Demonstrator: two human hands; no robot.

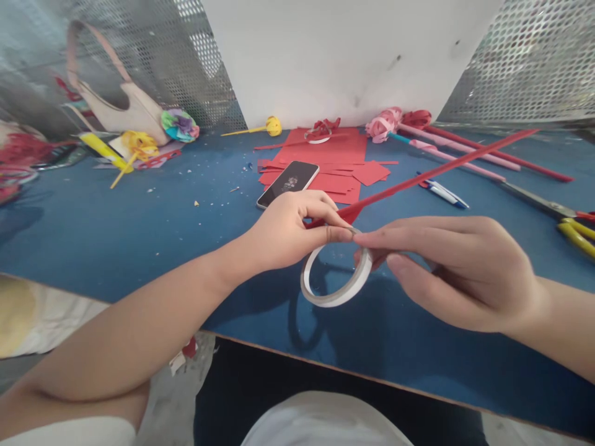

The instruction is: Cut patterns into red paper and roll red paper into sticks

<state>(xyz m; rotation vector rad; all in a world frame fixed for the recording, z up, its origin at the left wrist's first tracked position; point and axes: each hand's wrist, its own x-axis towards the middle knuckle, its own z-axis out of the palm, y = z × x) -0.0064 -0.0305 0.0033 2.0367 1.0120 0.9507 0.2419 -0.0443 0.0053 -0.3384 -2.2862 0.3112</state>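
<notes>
A roll of white tape [337, 297] hangs between my hands above the table, its ring facing me. My left hand [302, 229] is closed, thumb and fingers pinching a long thin red paper-covered stick [432, 171] that slants up to the right; its thumb tip also meets the top of the roll. A wider flap of red paper [351, 214] shows by the left fingers. My right hand [465, 269] is closed at the roll's right side, index fingertip on its upper rim. Its other fingers are partly hidden behind the roll.
On the blue table [186, 229] lie a phone [289, 184], red paper sheets [320, 148], a pen [444, 192] and yellow-handled scissors [576, 232]. Paper flowers on sticks [385, 124] lie at the back. A white handbag [121, 108] stands back left.
</notes>
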